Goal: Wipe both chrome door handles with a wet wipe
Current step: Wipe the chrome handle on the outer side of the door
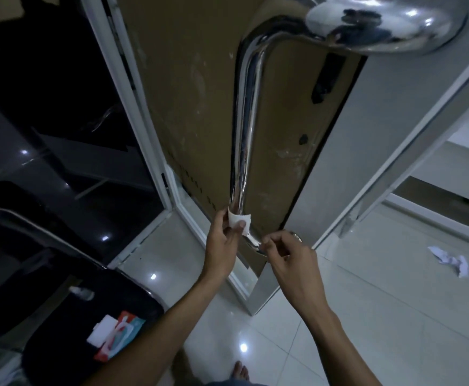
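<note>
At the chrome handle's [241, 135] foot, wet wipe [240, 222] between left hand's [223, 240] fingers.

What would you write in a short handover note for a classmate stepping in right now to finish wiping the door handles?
Left hand pinches the wet wipe round the lower end of the long chrome handle.
Right hand, fingers curled, is at the handle's bottom bend; whether it grips cannot be told.
Wipes pack lies on the black chair, lower left.
Done: cannot be told how much is wiped.
Left: finish this handle, then wipe the second one.
</note>
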